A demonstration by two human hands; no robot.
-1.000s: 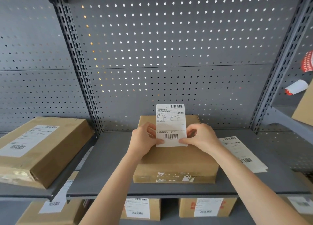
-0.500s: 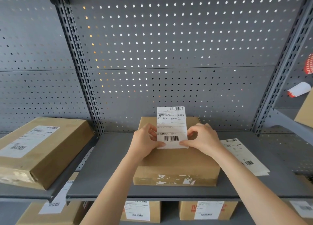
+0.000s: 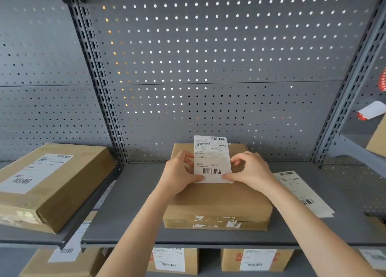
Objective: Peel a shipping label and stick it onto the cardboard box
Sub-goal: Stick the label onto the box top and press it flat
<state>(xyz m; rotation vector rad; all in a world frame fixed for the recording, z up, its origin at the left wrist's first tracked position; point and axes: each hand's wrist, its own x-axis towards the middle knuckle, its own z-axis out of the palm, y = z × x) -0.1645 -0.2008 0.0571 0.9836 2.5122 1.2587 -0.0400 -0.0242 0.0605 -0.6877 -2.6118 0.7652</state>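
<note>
A white shipping label [image 3: 211,157] with barcodes stands upright over the top of a brown cardboard box [image 3: 217,205] on the grey shelf [image 3: 133,220]. My left hand [image 3: 179,172] pinches the label's lower left corner. Its lower right corner is pinched by my right hand [image 3: 250,169]. The label's bottom edge is at the box top; I cannot tell whether it touches. Torn white tape remains mark the box's front face.
A stack of loose labels [image 3: 302,193] lies on the shelf right of the box. A labelled box [image 3: 48,182] sits on the left shelf. Several labelled boxes [image 3: 173,260] stand on the shelf below. Perforated grey panels and slotted uprights [image 3: 98,76] back the shelving.
Both hands and the label have stayed nearly in place over the box; the view has shifted slightly, so everything sits a little lower in frame.
</note>
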